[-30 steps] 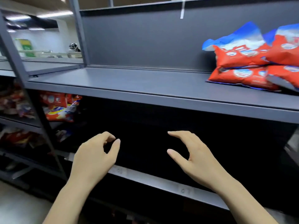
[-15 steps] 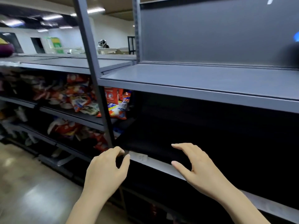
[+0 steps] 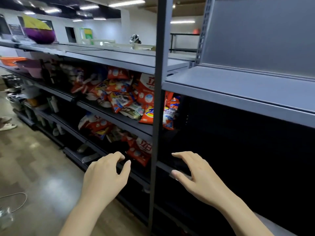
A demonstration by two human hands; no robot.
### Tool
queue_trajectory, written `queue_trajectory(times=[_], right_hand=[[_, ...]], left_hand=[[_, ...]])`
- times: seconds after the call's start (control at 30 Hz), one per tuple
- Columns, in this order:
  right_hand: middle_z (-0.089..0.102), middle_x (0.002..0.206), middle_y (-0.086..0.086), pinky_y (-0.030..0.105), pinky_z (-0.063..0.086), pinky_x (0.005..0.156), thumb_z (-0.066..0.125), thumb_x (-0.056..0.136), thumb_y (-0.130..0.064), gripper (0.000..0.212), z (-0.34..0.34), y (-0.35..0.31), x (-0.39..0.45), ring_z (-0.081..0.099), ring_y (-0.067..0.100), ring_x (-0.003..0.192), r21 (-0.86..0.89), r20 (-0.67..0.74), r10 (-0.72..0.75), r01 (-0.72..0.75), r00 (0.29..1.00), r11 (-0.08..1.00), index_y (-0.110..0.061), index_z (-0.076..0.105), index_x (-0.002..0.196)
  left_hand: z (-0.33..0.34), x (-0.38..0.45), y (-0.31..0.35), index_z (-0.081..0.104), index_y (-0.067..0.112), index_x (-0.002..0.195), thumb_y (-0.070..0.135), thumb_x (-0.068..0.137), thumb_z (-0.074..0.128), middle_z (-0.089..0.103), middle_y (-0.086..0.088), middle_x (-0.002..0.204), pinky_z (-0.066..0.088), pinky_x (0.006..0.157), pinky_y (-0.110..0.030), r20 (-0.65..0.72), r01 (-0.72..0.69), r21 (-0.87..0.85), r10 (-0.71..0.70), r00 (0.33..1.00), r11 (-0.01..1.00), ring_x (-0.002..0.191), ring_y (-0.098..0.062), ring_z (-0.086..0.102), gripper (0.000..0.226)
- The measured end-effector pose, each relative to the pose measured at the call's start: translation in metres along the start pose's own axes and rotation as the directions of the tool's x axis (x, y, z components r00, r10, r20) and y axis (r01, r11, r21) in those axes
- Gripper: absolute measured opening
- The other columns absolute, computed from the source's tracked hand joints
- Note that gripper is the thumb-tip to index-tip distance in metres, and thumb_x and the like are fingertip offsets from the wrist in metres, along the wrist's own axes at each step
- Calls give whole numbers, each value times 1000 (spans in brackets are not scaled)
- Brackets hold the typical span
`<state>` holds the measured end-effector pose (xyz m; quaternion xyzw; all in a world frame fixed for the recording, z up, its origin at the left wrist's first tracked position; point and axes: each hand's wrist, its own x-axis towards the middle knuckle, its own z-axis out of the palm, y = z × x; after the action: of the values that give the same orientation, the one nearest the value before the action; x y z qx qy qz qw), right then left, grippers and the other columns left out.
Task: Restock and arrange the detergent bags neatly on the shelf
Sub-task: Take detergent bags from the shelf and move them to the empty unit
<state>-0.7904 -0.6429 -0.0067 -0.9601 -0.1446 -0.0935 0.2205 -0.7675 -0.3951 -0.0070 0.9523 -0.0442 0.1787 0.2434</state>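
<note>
- The left hand (image 3: pixel 104 178) is held in the air at the near centre, in front of the lower shelves; its fingers are loosely bent, thumb and fingers apart, and it holds nothing.
- The right hand (image 3: pixel 201 178) is just to the right of the dark upright post (image 3: pixel 157 106), also in the air, with fingers spread and a little bent, empty as well.
- The two hands are apart from each other, with the post between them in the view.
- The detergent bags (image 3: pixel 126 97), mostly red with white and blue, lie in an untidy heap on the middle shelf (image 3: pixel 109 114) to the left of the post.
- More red bags (image 3: pixel 138 150) lie one shelf lower, just beyond the left hand; the hand does not touch them.
- The grey shelf (image 3: pixel 238 92) on the right side is at the upper right, with a grey back panel (image 3: pixel 255 34) behind it.
- Under this shelf the compartment is very dark, and I cannot tell what is inside.
- On the far left, a purple bowl (image 3: pixel 40 35) stands on the top shelf, and an orange basin (image 3: pixel 10 60) is one level below.
- A thin cable (image 3: pixel 18 196) lies on the shiny floor (image 3: pixel 42 167) at the near left.
</note>
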Motion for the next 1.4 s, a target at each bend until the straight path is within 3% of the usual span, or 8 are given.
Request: queue_trajectory(times=[0.3,0.57,0.73,0.83,1.03,1.4], right_hand=[[37,133,-30,15,27,99,42,94,-54,45,55,-24,128,33,-8,123,13,21,-35,35,999,999,-43,33,137],[40,136,-24,27,33,107,44,95,-51,44,80,-38,218,35,-3,126,14,20,-44,44,999,999,-39,36,136],[41,133,-24,22,31,104,46,95,-50,44,98,-45,260,34,-5,124,-8,-2,-5,5,1000,1000,-38,37,136],[41,133,-24,22,31,105,45,94,-51,43,112,-53,284,34,-5,125,-29,-20,36,-37,999,999,-39,37,135],[44,133,-18,30,36,103,49,93,-48,44,145,-81,335,40,5,125,-47,-89,171,-176,981,983,-34,40,133],[51,131,-4,37,43,98,56,92,-40,43,174,-135,425,45,16,123,-122,-207,381,-410,901,904,-24,46,131]], left_hand=[[-2,102,-83,58,31,101,47,90,47,63,14,80,46,80,-29,-42,33,44,-31,999,998,79,-6,58,22],[0,183,-134,58,30,105,47,92,45,56,13,68,38,65,-27,-57,7,77,-3,998,997,62,-3,54,25],[6,230,-170,58,29,106,47,93,45,49,13,61,35,63,-27,-55,-18,72,22,998,997,57,-1,46,26],[9,261,-194,58,28,104,46,93,45,52,15,66,37,63,-26,-45,-67,58,70,997,996,61,-3,48,25],[9,332,-254,58,28,105,48,93,43,62,12,92,47,74,-28,43,-183,42,181,982,982,88,-11,60,28],[-8,451,-332,57,21,108,46,95,42,63,3,94,40,68,-30,209,-351,45,335,919,935,85,-21,59,31]])
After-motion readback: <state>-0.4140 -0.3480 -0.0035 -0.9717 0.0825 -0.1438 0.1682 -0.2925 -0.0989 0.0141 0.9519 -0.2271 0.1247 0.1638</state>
